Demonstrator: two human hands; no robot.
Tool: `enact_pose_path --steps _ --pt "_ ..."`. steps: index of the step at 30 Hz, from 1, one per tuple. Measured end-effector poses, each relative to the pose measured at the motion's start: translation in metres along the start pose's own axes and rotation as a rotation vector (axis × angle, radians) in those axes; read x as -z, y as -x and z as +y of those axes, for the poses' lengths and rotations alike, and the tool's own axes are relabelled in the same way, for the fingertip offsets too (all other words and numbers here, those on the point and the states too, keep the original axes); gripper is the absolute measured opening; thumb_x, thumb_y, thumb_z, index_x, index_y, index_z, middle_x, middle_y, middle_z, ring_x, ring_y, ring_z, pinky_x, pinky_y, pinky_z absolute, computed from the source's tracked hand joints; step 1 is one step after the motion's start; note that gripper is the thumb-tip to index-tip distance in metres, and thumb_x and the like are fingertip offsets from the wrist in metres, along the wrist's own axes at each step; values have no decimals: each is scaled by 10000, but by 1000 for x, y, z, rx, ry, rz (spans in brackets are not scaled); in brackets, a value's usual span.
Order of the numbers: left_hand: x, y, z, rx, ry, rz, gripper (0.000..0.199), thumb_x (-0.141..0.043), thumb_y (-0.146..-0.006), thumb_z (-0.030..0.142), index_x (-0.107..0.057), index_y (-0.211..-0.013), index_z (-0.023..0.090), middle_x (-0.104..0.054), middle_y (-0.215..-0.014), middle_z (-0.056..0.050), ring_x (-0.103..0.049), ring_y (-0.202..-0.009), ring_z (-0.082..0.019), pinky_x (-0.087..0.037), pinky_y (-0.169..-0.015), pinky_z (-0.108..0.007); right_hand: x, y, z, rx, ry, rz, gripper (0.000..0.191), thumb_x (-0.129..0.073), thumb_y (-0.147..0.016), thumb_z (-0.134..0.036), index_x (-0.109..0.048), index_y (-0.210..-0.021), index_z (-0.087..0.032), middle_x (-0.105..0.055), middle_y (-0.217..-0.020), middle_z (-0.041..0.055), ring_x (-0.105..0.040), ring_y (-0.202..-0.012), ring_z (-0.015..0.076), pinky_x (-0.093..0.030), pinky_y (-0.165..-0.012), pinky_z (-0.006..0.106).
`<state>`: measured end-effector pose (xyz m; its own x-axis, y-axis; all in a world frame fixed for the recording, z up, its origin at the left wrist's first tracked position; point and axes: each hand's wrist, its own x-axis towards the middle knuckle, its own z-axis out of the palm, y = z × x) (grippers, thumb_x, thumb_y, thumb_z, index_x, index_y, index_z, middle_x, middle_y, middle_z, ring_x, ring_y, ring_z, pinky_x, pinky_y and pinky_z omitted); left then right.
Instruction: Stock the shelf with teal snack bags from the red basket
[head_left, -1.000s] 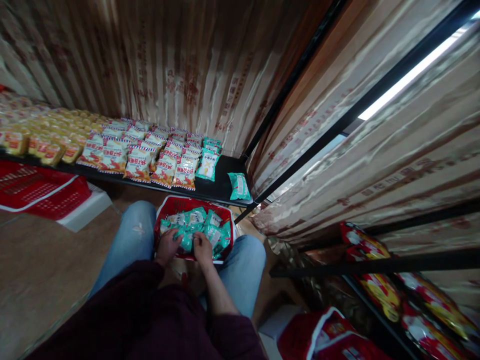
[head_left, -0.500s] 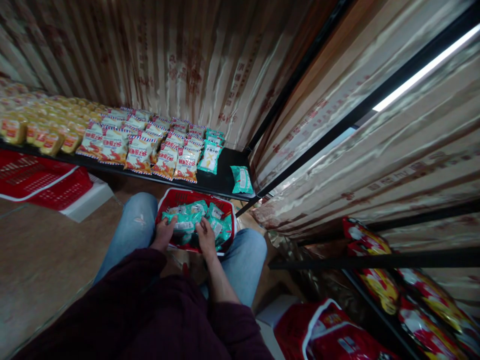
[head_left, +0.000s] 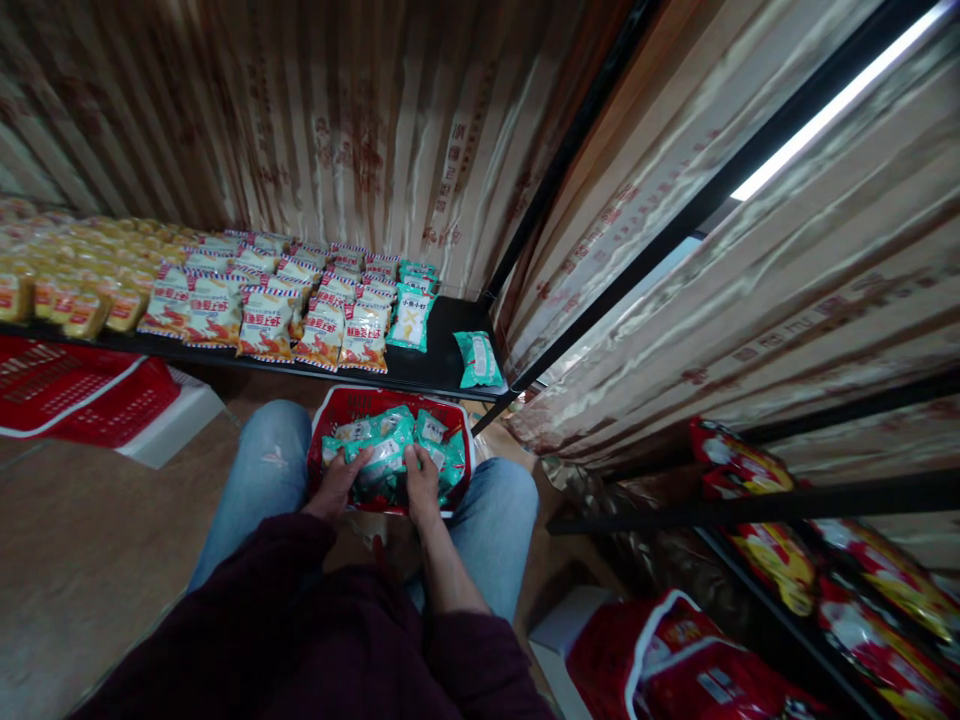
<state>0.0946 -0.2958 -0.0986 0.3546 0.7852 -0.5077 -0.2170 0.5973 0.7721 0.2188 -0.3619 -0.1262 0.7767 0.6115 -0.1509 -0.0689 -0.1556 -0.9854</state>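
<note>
Between my knees sits a red basket point(head_left: 352, 402) with a white rim, holding several teal snack bags point(head_left: 433, 428). Both of my hands are over its near side. My left hand point(head_left: 339, 482) pinches the left end of one teal snack bag point(head_left: 386, 455), and my right hand point(head_left: 421, 478) grips its right end. The bag lies tilted above the others, its printed side partly facing up. My palms and some fingertips are hidden from this angle.
Ahead, a black shelf point(head_left: 446, 330) bears rows of white-and-orange snack bags point(head_left: 266, 322), yellow packages point(head_left: 82, 315) and a few teal bags. One teal bag point(head_left: 478, 360) lies alone near the right post. Red baskets point(head_left: 67, 390) stand left; red-and-yellow bags point(head_left: 772, 565) lie right.
The held teal bag has turned, its right end now higher, and my hands have shifted slightly along with it. The whole view has tilted a little.
</note>
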Motion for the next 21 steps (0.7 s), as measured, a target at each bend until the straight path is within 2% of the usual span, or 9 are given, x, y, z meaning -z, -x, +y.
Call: enact_pose_path --steps 3,7,10,13,15,17,19,21 --pt "-1 1 0 36 36 15 518 -791 -611 356 -601 -1051 159 -691 -1006 -87 -646 -957 -216 -498 -881 -338 -2 0 -2 11 -12 33 350 -571 -731 -504 -659 -850 -186 -660 -807 2 -563 -817 178 -420 -786 285" --pt "-1 2 0 75 105 31 459 -765 -658 290 -610 -1066 147 -701 -1001 -97 -660 -957 -226 -527 -859 -349 -2 -4 1 21 -24 75 350 -494 -771 -519 -596 -716 -189 -544 -627 -39 -486 -644 136 -402 -643 244" --pt "-1 4 1 136 182 20 429 -727 -698 256 -606 -1091 136 -710 -976 -102 -675 -922 -238 -546 -824 -366 -1 -7 3 28 -1 61 340 -497 -772 -507 -572 -659 -195 -512 -588 -45 -468 -606 131 -393 -609 238" --pt "-1 3 4 172 248 43 368 -668 -749 242 -606 -1092 126 -717 -947 -98 -682 -898 -233 -555 -804 -362 0 -7 3 37 14 27 304 -519 -772 -489 -624 -743 -206 -604 -684 -17 -543 -685 155 -433 -677 261" --pt "-1 0 5 147 266 72 334 -647 -763 247 -615 -1073 125 -718 -936 -92 -680 -903 -226 -553 -805 -350 0 -6 2 38 3 -5 312 -538 -772 -481 -648 -898 -218 -673 -860 19 -600 -813 180 -461 -760 290" --pt "-1 -3 6 98 261 91 321 -653 -755 267 -628 -1046 135 -718 -931 -86 -677 -910 -225 -549 -814 -348 0 -5 2 40 -9 -35 367 -554 -772 -470 -631 -1039 -230 -676 -1045 48 -616 -951 197 -467 -847 322" --pt "-1 -5 5 44 221 93 308 -659 -744 289 -641 -1017 148 -716 -931 -84 -671 -922 -230 -541 -828 -358 -1 -4 2 59 13 -58 384 -562 -770 -458 -630 -1074 -234 -665 -1114 56 -607 -1029 203 -451 -914 349" --pt "1 -5 4 -10 145 84 279 -655 -740 301 -653 -980 157 -713 -939 -84 -658 -954 -238 -529 -847 -366 -1 -3 1 100 64 -72 355 -560 -769 -448 -656 -1038 -237 -676 -1098 49 -600 -1057 206 -434 -956 367"
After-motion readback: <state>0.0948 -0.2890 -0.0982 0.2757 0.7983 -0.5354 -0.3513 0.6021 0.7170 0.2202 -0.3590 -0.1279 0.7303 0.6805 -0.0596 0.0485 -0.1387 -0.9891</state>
